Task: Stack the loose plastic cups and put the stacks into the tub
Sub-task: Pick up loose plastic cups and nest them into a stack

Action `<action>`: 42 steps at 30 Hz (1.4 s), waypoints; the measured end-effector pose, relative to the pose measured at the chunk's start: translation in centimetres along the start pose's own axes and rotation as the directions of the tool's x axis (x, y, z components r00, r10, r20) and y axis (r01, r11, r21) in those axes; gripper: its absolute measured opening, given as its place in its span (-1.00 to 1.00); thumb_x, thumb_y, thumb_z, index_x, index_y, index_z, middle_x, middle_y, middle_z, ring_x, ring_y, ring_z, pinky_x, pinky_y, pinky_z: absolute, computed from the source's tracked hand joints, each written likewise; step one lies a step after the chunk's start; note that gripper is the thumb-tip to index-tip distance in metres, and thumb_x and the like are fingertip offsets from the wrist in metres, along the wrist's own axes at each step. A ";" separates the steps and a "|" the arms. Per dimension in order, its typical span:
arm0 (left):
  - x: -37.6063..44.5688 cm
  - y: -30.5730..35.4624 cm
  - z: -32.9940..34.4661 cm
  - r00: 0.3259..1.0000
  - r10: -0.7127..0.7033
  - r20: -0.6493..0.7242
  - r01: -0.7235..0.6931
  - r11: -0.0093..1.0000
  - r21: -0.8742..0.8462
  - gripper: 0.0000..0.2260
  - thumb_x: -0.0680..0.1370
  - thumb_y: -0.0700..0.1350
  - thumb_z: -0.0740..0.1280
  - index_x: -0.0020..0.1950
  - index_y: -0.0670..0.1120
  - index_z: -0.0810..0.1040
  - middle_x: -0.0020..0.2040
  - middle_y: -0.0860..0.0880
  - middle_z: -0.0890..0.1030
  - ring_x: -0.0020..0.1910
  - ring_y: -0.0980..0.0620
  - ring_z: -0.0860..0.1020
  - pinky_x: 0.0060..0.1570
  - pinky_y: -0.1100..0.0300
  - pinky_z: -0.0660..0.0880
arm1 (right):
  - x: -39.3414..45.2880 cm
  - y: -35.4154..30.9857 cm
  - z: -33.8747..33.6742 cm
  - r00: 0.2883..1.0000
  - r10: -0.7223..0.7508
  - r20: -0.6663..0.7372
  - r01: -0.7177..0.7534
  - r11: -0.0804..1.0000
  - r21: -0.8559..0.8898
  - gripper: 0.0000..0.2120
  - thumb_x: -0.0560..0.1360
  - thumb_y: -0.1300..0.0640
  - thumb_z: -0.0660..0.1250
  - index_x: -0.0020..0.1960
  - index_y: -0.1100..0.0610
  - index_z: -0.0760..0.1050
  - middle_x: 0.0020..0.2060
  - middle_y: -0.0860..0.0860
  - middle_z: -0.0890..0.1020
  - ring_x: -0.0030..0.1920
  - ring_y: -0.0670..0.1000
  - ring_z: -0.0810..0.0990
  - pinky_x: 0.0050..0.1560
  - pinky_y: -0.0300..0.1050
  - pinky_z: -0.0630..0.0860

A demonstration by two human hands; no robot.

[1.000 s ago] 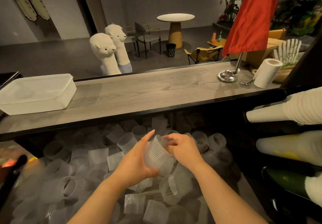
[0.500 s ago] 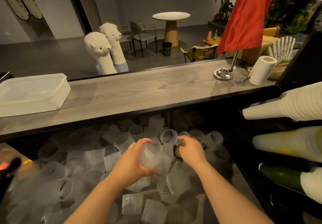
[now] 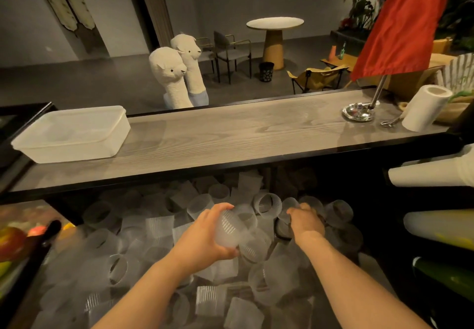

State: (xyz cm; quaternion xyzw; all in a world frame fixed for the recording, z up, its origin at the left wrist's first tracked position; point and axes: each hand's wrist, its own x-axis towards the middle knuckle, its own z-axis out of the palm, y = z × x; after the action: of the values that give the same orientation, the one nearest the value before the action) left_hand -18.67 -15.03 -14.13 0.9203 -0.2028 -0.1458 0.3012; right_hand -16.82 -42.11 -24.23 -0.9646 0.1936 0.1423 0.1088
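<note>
Several clear ribbed plastic cups (image 3: 159, 228) lie loose in a heap on the low surface under the counter. My left hand (image 3: 205, 236) grips a short stack of nested cups (image 3: 230, 228) held on its side above the heap. To its right, my right hand (image 3: 305, 219) reaches down into the heap with its fingers curled over a loose cup (image 3: 288, 208); how firmly it holds the cup is hidden by the hand. The white translucent tub (image 3: 71, 134) stands on the wooden counter at the far left, well away from both hands.
The wooden counter (image 3: 243, 134) runs across above the cups. On its right end stand a flag on a metal base (image 3: 359, 113) and a paper towel roll (image 3: 424, 108). Cup sleeves (image 3: 431, 177) stick out at the right. Fruit (image 3: 11, 241) lies at the left edge.
My right hand has left the stack and moved right and down into the heap onto a loose cup. My left hand keeps holding the stack, slightly lower.
</note>
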 end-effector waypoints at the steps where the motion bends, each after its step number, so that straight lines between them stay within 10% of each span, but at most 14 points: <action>1: 0.0 -0.1 0.0 1.000 0.001 0.003 -0.001 1.000 -0.004 -0.20 0.37 0.10 0.56 0.45 0.31 0.15 0.32 0.19 0.30 0.19 0.23 0.28 0.15 0.31 0.29 | 0.0 0.1 0.3 0.999 -0.009 -0.032 0.008 0.999 -0.049 -0.69 0.60 0.16 0.15 0.32 0.03 0.42 0.32 0.11 0.35 0.31 0.17 0.34 0.25 0.04 0.45; 8: 0.4 -0.2 0.8 1.000 0.009 0.025 -0.009 1.000 -0.011 -0.18 0.36 0.09 0.56 0.45 0.32 0.12 0.39 0.16 0.30 0.23 0.21 0.30 0.21 0.29 0.33 | -1.2 0.7 0.7 0.980 0.028 -0.198 -0.055 0.989 -0.136 -0.71 0.54 0.10 0.32 0.26 0.05 0.47 0.23 0.08 0.43 0.24 0.12 0.44 0.20 -0.03 0.48; 14: 1.0 0.0 1.7 0.999 0.032 0.038 -0.031 0.999 -0.015 -0.17 0.34 0.08 0.56 0.44 0.34 0.11 0.35 0.18 0.30 0.17 0.18 0.38 0.10 0.32 0.38 | -4.9 1.1 0.8 0.867 0.147 -0.477 0.030 0.939 0.343 -0.73 0.51 -0.10 0.36 0.00 0.10 0.55 -0.01 0.05 0.56 0.02 0.06 0.54 -0.07 -0.10 0.51; 18: 1.4 0.5 2.3 0.997 0.053 0.059 -0.051 0.998 -0.046 -0.08 0.31 0.05 0.57 0.46 0.37 0.04 0.37 0.22 0.28 0.17 0.22 0.40 0.07 0.31 0.42 | -7.0 0.4 -1.9 0.926 0.193 -0.324 0.129 0.645 0.753 -0.67 0.53 -0.19 0.28 -0.13 0.09 0.47 -0.17 0.00 0.56 -0.12 0.01 0.55 -0.15 -0.13 0.50; 21: 1.7 1.0 2.5 0.996 0.050 0.071 -0.046 0.997 -0.054 0.07 0.28 0.01 0.58 0.52 0.34 -0.10 0.29 0.23 0.29 0.04 0.12 0.54 0.01 0.23 0.54 | -8.3 -0.5 -3.3 0.985 0.099 -0.139 0.123 0.155 0.980 -0.69 0.57 -0.06 0.29 -0.11 0.19 0.54 -0.14 0.12 0.64 -0.05 0.08 0.64 -0.01 -0.03 0.61; 23: 1.9 1.2 2.7 0.996 0.054 0.075 -0.050 0.997 -0.055 0.11 0.27 -0.01 0.59 0.54 0.30 -0.14 0.22 0.19 0.42 -0.05 0.09 0.57 -0.06 0.22 0.54 | -8.9 -1.3 -3.8 0.993 0.015 -0.118 0.117 0.013 0.993 -0.70 0.56 -0.03 0.31 -0.11 0.23 0.56 -0.15 0.13 0.67 -0.05 0.07 0.66 -0.01 -0.04 0.60; 42: 2.4 1.0 2.8 0.995 0.063 0.077 -0.055 0.993 -0.108 0.11 0.21 0.03 0.60 0.44 0.48 -0.12 0.29 0.19 0.44 -0.08 0.04 0.59 -0.06 0.16 0.60 | -9.3 -3.4 -2.4 0.951 -0.150 -0.270 0.308 0.502 0.808 -0.56 0.46 -0.38 0.21 -0.18 0.00 0.52 -0.26 0.00 0.60 -0.23 -0.02 0.55 -0.17 -0.05 0.53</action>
State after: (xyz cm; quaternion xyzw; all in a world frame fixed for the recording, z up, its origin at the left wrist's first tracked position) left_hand -17.96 -18.24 -16.09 0.8901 -0.2338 -0.1842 0.3451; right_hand -23.08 -36.49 -18.47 -0.8171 0.1164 -0.0644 0.5610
